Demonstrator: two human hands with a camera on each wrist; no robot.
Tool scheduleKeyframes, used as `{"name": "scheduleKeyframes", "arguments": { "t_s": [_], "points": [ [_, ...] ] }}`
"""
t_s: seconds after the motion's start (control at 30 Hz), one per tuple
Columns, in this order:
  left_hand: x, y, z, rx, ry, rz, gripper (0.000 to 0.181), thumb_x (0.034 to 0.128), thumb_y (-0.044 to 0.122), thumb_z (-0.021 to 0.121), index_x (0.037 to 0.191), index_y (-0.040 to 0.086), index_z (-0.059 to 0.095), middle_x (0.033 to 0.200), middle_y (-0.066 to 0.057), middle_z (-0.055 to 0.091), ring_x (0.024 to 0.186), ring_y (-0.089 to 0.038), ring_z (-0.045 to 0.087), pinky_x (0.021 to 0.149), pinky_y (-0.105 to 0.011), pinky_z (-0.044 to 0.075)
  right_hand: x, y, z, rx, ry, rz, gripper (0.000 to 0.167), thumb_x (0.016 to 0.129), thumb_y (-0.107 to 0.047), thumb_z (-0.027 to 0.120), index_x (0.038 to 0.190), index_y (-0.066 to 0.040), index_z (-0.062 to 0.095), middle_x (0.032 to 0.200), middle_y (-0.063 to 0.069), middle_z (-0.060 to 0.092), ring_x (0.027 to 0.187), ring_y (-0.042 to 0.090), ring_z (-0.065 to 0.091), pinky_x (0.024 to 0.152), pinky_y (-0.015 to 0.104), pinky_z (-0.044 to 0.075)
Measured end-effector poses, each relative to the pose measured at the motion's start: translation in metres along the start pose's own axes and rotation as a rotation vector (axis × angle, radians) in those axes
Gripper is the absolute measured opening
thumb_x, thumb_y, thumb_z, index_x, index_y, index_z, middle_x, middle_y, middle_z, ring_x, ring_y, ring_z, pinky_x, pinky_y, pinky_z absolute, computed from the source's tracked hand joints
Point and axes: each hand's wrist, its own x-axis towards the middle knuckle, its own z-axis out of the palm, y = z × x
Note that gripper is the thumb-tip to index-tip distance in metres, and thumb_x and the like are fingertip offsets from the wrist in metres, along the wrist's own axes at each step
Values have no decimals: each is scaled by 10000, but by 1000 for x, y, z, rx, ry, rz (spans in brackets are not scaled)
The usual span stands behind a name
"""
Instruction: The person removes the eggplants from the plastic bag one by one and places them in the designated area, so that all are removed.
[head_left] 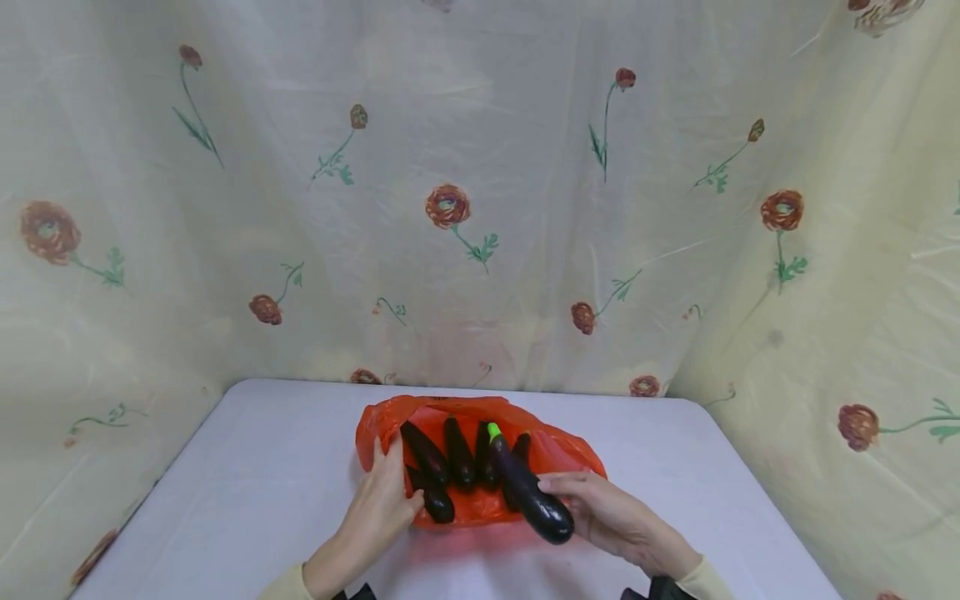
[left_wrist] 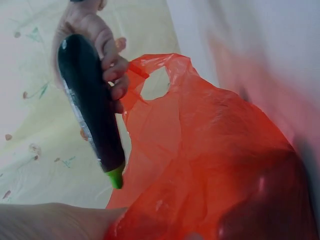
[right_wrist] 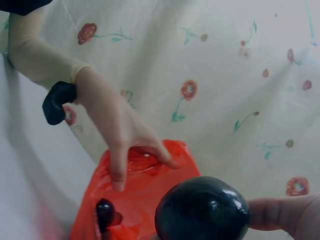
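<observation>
A red plastic bag (head_left: 480,408) lies on the table with its mouth spread toward me. Several dark eggplants (head_left: 459,454) rest inside it, side by side. My left hand (head_left: 382,496) grips the bag's left edge, thumb low and fingers at the rim; the right wrist view shows this left hand (right_wrist: 122,127) from across. My right hand (head_left: 600,512) holds one eggplant (head_left: 531,492) by its thick end, over the bag's right front, its green stem pointing up and away. In the left wrist view that eggplant (left_wrist: 92,102) appears beside the bag's handle loop.
The bag stands on a white table (head_left: 262,467) with rounded far corners. A pale curtain (head_left: 525,275) printed with red flowers hangs behind the table and along both sides.
</observation>
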Motion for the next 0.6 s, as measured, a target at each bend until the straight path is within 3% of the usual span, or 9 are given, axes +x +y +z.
{"name": "scheduleKeyframes", "arguments": {
  "t_s": [0.13, 0.23, 0.4, 0.6],
  "points": [
    [0, 1, 0, -8, -17, -2, 848, 758, 41, 767, 1445, -101, 290, 1465, -415, 259, 724, -285, 664, 751, -471, 576, -5, -8, -4, -45, 28, -2, 401, 965, -269, 556, 1258, 4, 582, 1098, 79, 667, 927, 158, 653, 850, 294, 561],
    [-1, 1, 1, -16, -26, -7, 854, 760, 39, 767, 1451, -98, 284, 1472, -409, 255, 806, -329, 675, 758, -476, 575, -8, -15, -8, -60, 64, 0, 432, 961, -286, 558, 1272, 13, 535, 1088, 68, 642, 915, 164, 638, 836, 293, 564],
    [-1, 1, 2, -20, -20, -7, 850, 760, 39, 767, 1450, -93, 287, 1475, -398, 264, 881, -373, 673, 778, -499, 566, -14, -27, -19, -36, 61, -30, 327, 978, -253, 526, 1197, -24, 607, 1038, 23, 635, 900, 136, 620, 838, 257, 547],
    [-1, 0, 2, -20, -13, 0, 834, 765, 43, 758, 1443, -97, 293, 1464, -417, 260, 682, -275, 657, 718, -457, 583, -20, -45, -39, 36, 46, -80, 269, 1002, -236, 491, 1155, -124, 681, 1057, 13, 662, 920, 142, 622, 862, 238, 536]
  ]
}}
